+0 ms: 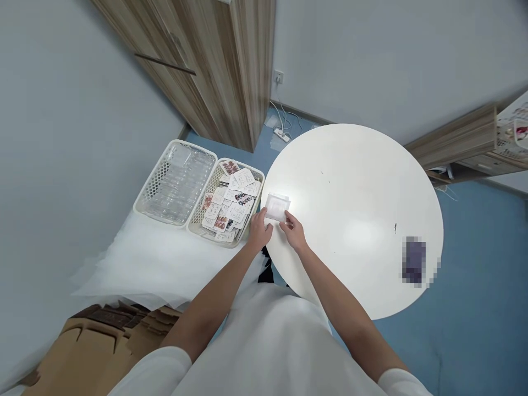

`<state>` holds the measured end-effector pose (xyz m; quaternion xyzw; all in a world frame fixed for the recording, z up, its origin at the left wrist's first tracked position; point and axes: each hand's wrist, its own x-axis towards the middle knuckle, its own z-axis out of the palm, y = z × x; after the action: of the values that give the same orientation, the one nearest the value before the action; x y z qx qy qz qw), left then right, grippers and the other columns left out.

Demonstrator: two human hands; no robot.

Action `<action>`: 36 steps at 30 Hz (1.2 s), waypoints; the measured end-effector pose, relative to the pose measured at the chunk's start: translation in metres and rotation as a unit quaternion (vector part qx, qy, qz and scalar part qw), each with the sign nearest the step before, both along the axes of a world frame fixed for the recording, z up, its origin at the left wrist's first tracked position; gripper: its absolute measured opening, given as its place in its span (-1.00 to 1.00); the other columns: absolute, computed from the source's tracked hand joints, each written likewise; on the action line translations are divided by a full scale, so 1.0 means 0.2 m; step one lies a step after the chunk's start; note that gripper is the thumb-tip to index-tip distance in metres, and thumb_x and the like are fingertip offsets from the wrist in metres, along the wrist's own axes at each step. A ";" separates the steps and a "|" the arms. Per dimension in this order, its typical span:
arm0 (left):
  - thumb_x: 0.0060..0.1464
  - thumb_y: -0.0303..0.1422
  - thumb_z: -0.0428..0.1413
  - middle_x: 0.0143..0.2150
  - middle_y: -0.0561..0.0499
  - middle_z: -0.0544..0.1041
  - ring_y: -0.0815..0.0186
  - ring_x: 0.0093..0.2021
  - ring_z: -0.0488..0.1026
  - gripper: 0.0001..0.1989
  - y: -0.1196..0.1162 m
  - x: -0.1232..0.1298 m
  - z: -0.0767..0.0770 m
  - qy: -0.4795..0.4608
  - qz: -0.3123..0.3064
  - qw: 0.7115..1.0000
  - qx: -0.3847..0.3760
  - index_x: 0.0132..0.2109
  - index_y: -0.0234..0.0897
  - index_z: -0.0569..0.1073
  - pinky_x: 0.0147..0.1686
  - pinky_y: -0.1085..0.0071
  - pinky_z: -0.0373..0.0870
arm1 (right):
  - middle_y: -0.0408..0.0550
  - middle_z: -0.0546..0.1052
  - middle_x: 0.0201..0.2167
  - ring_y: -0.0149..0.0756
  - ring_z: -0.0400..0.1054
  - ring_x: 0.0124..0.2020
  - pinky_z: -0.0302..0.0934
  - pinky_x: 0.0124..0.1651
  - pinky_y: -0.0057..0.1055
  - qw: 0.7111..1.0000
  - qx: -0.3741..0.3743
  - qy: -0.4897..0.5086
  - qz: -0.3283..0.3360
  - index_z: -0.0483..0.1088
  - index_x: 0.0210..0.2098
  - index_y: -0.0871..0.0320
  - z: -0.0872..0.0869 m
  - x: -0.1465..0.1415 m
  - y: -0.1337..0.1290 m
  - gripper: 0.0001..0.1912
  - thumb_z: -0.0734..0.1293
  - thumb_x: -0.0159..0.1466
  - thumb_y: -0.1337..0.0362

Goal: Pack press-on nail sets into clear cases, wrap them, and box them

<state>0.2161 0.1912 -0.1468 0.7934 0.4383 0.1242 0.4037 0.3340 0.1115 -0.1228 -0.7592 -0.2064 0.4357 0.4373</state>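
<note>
A small, flat, whitish translucent packet (278, 207) is at the left edge of the round white table (350, 181). My left hand (259, 231) grips its lower left corner between fingers and thumb. At the lower right corner, my right hand (294, 231) has its fingers closed on the packet's edge. A second pale edge shows just behind the packet; I cannot tell whether it is another layer. Just left of my left hand stands a white basket (198, 234) heaped with printed cards (231, 203), some picturing coloured nails.
Beside it, another basket (140, 195) holds clear plastic cases (177, 181). White foam sheets (136, 253) and folded cardboard (86, 346) lie at the left. A blurred dark object (413, 259) is on the table's right. A wooden cabinet (231, 71) and power strip (282, 135) are behind.
</note>
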 end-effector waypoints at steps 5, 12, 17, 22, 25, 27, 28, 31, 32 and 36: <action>-0.03 -0.47 -0.06 0.10 -0.14 0.29 0.12 0.13 0.15 -0.46 0.01 0.00 0.00 0.001 0.002 1.000 0.006 0.15 -0.32 0.13 0.11 0.09 0.12 | -0.01 0.34 0.03 -0.25 0.24 -0.03 0.18 -0.02 -0.30 1.000 -0.004 -0.023 0.003 0.19 0.11 0.09 -0.03 0.01 -0.01 -0.42 0.26 0.09 0.15; -0.03 -0.47 -0.05 0.10 -0.14 0.28 0.09 0.16 0.12 -0.43 0.00 0.01 -0.01 0.017 0.011 1.000 0.000 0.18 -0.30 0.10 0.11 0.06 0.10 | -0.01 0.32 0.02 -0.25 0.24 -0.05 0.19 -0.04 -0.28 1.000 0.008 -0.017 0.021 0.16 0.12 0.06 -0.05 0.02 -0.01 -0.39 0.27 0.08 0.16; 0.01 -0.41 -0.04 0.28 -0.18 -0.01 0.09 0.27 -0.08 -0.31 -0.08 0.00 0.02 -0.001 0.024 1.000 -0.011 0.26 -0.31 -0.13 0.17 0.07 -0.01 | -0.01 0.14 0.17 -0.24 0.17 0.03 0.21 -0.03 -0.28 0.999 0.043 0.000 0.017 0.00 0.19 -0.01 0.01 0.04 -0.10 -0.30 0.28 0.08 0.15; 0.00 -0.35 -0.01 0.27 -0.17 0.04 0.09 0.28 -0.08 -0.38 -0.20 -0.07 0.13 0.006 0.054 0.998 -0.043 0.22 -0.32 0.03 0.20 0.11 -0.05 | -0.01 0.09 0.20 -0.23 0.20 0.00 0.24 -0.08 -0.27 0.997 0.062 -0.017 0.036 0.04 0.15 -0.01 0.10 0.10 -0.28 -0.35 0.27 0.09 0.15; 0.04 -0.29 -0.03 0.18 -0.18 0.22 0.12 0.19 0.14 -0.48 -0.31 -0.15 0.20 0.007 0.057 0.992 -0.113 0.15 -0.32 0.17 0.12 0.19 0.14 | 0.04 0.18 0.15 -0.27 0.29 -0.13 0.27 -0.14 -0.27 0.996 0.053 -0.043 0.054 0.12 0.10 0.05 0.15 0.14 -0.38 -0.44 0.24 0.11 0.14; 0.05 -0.24 -0.03 0.14 -0.18 0.29 0.14 0.12 0.25 -0.49 -0.39 -0.20 0.25 -0.005 0.058 0.985 -0.163 0.14 -0.31 0.18 0.01 0.25 0.27 | 0.05 0.29 0.06 -0.31 0.33 -0.24 0.27 -0.18 -0.27 0.994 0.051 -0.057 0.085 0.19 0.04 0.09 0.16 0.14 -0.43 -0.50 0.22 0.11 0.12; 0.04 -0.22 -0.03 0.12 -0.18 0.32 0.15 0.08 0.30 -0.48 -0.44 -0.23 0.27 -0.006 0.058 0.982 -0.182 0.14 -0.31 0.19 -0.03 0.27 0.30 | 0.05 0.36 -0.01 -0.32 0.34 -0.29 0.27 -0.21 -0.27 0.991 0.052 -0.059 0.105 0.23 0.01 0.11 0.17 0.13 -0.45 -0.53 0.22 0.11 0.12; 0.02 -0.15 -0.01 0.11 -0.15 0.33 0.15 0.05 0.33 -0.46 -0.59 -0.34 0.37 0.018 0.043 0.977 -0.207 0.13 -0.27 0.21 -0.05 0.30 0.31 | 0.05 0.46 -0.18 -0.31 0.35 -0.37 0.28 -0.25 -0.28 0.979 0.071 -0.042 0.187 0.31 -0.11 0.15 0.16 0.08 -0.48 -0.59 0.22 0.11 0.08; 0.01 -0.12 0.00 0.13 -0.13 0.31 0.14 0.06 0.32 -0.44 -0.64 -0.38 0.41 0.034 0.036 0.978 -0.203 0.13 -0.24 0.21 -0.05 0.29 0.31 | 0.05 0.47 -0.21 -0.29 0.36 -0.36 0.28 -0.25 -0.27 0.972 0.080 -0.033 0.219 0.33 -0.14 0.15 0.15 0.05 -0.48 -0.61 0.22 0.11 0.07; -0.01 -0.10 0.01 0.18 -0.13 0.25 0.08 0.15 0.21 -0.41 -0.79 -0.56 0.57 0.109 0.048 0.983 -0.141 0.15 -0.23 0.20 0.05 0.20 0.20 | 0.03 0.49 -0.26 -0.22 0.38 -0.32 0.28 -0.21 -0.24 0.935 0.117 -0.026 0.335 0.35 -0.19 0.11 0.13 -0.11 -0.44 -0.65 0.22 0.11 0.05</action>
<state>0.1035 0.0325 -0.0338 0.7155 0.5301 -0.0072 0.4550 0.3126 0.0231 -0.0960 -0.6006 -0.5093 0.5099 0.3463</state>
